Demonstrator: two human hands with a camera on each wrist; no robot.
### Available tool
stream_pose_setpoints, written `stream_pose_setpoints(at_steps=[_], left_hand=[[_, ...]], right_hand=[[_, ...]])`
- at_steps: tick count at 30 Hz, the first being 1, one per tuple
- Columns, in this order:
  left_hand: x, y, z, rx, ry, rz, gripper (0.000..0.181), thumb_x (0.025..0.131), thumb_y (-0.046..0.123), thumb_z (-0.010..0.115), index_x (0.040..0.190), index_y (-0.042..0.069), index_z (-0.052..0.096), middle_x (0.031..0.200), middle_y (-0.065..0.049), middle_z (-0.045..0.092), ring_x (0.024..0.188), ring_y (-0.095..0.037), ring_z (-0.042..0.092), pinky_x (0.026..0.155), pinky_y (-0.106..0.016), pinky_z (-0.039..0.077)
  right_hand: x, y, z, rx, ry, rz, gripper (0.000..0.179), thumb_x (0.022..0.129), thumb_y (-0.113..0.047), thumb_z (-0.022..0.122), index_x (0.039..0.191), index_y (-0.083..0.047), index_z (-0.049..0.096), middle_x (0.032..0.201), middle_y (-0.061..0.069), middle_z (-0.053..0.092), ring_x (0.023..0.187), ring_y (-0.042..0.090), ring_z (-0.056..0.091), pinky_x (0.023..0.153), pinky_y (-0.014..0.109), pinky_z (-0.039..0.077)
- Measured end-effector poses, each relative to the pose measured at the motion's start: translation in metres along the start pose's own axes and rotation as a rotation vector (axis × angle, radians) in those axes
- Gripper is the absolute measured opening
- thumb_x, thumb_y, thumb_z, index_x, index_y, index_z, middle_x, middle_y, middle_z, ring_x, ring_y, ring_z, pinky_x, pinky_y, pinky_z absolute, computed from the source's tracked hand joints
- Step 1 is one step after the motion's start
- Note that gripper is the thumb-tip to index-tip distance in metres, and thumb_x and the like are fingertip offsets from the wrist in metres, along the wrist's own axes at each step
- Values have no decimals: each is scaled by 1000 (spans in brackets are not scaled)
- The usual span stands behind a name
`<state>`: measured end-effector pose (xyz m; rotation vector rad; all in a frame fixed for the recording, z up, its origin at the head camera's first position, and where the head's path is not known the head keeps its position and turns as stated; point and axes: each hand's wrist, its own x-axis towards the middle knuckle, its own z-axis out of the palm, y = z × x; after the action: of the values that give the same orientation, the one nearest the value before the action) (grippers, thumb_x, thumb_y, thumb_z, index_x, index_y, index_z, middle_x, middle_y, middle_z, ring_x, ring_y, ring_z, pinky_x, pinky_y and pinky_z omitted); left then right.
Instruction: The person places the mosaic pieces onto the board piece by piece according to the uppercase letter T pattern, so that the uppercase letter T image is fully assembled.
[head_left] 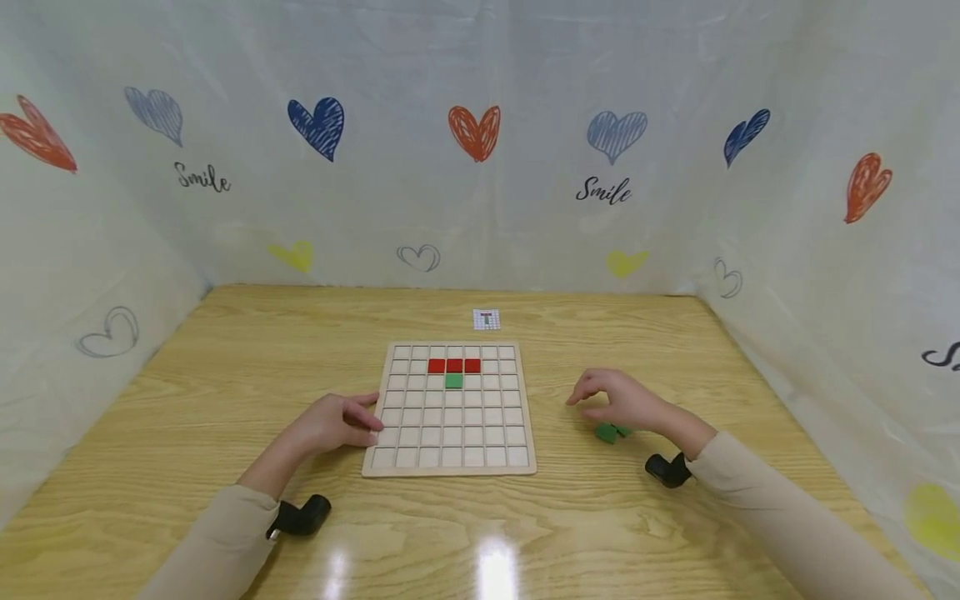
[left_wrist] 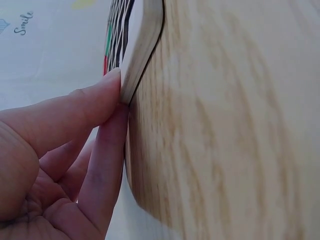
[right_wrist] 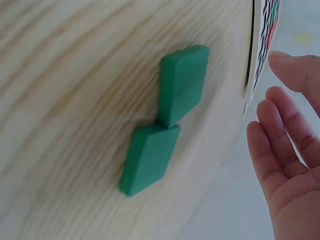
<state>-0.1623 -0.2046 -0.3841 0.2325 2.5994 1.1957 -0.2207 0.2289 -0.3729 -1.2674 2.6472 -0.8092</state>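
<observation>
A square wooden grid board (head_left: 528, 417) lies flat on the table. In its upper part sit a row of three red tiles (head_left: 454, 366) and one green tile (head_left: 453, 381) under the middle one. My left hand (head_left: 333, 421) holds the board's left edge; in the left wrist view the thumb (left_wrist: 100, 92) is on the rim and a finger is low against its side. To the right of the board my right hand (head_left: 618, 398) hovers with loosely bent fingers and nothing in them. Two loose green tiles (right_wrist: 184, 82) touch at their corners on the table, partly hidden beneath that hand in the head view.
A small pattern card (head_left: 486, 319) with a red and green T shape lies behind the board. White sheets with printed hearts (head_left: 474, 133) enclose the back and sides of the wooden table (head_left: 420, 533). Black wrist mounts (head_left: 303, 515) stick out from both sleeves.
</observation>
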Motion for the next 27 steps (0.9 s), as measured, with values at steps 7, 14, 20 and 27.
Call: stream_pose_setpoints(at_steps=[7,14,20,27], left_hand=[[1,2,1,-4,3,4,12,75,7,77,86,5,74,136,-22,44,131,-43,28,104,-52,23],[1,3,0,-7,4,8,12,75,7,77,86,5,74,136,-22,44,131,-43,28,104,-52,24],[1,0,1,-8,3,-15,13,75,7,77,87,5,74,137,-21,44,131,-43,27,104,-52,24],[1,-1,2,-11,8,-18,12,75,7,77,87,5,74,137,-21,44,131,-43,27,104,-51,24]], right_hand=[[-25,8,-3,-7,55,4,19,78,0,73,96,-5,70,95,-1,61,87,21,58,73,40,49],[-44,12,-5,2,94,42,19,76,-3,75,94,-8,71,94,-2,62,85,18,58,73,38,50],[-57,15,-3,15,108,87,20,76,-6,76,95,-9,71,94,-2,62,85,19,58,74,37,49],[-64,17,-3,-6,120,116,21,76,-5,76,96,-10,71,93,-3,62,85,18,58,75,35,49]])
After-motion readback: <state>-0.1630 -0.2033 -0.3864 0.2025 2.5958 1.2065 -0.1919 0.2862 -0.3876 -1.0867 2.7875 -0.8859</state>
